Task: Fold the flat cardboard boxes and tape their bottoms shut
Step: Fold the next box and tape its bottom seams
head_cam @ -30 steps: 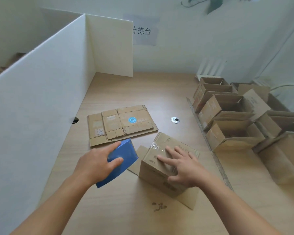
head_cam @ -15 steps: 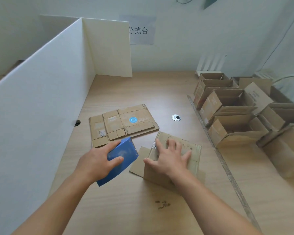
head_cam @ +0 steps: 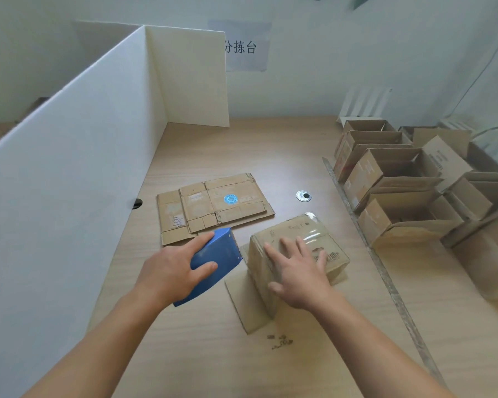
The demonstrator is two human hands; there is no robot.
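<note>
Turned since, the box (head_cam: 305, 229) sits lower centre — right hand (head_cam: 296, 272) flat, apparently smoothing its tape; left hand (head_cam: 170, 271) grips the blue dispenser (head_cam: 217, 251). Next: stack it right.

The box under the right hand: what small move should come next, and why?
Probably the right hand should rub once along the tape to press it down. The shiny strip crosses the upturned bottom of the box, the hand lies flat on it with fingers spread, and the left hand holds the blue tape dispenser apart from the box, so taping seems done.
</note>
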